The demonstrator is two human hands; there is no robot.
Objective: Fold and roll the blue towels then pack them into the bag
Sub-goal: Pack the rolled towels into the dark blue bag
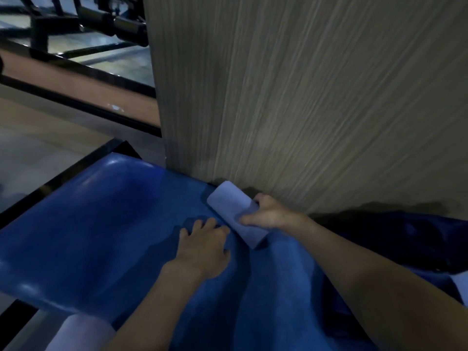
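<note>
A pale blue rolled towel (pixel 231 209) lies slanted on the blue surface, close to the wood-grain panel. My right hand (pixel 268 214) grips the roll near its middle, thumb on the near side and fingers over the far side. Just left of the roll, my left hand (pixel 203 247) rests palm down with fingers spread on a darker blue cloth (pixel 273 287) that spreads toward me. A heap of dark blue fabric (pixel 410 239) lies at the right; I cannot tell whether it is the bag. Another pale roll (pixel 81 333) shows at the bottom left edge.
A tall wood-grain panel (pixel 316 97) stands directly behind the roll. The glossy blue seat (pixel 96 219) has a black frame (pixel 63 176) along its left side. Floor and dark metal furniture legs (pixel 76 24) lie to the upper left.
</note>
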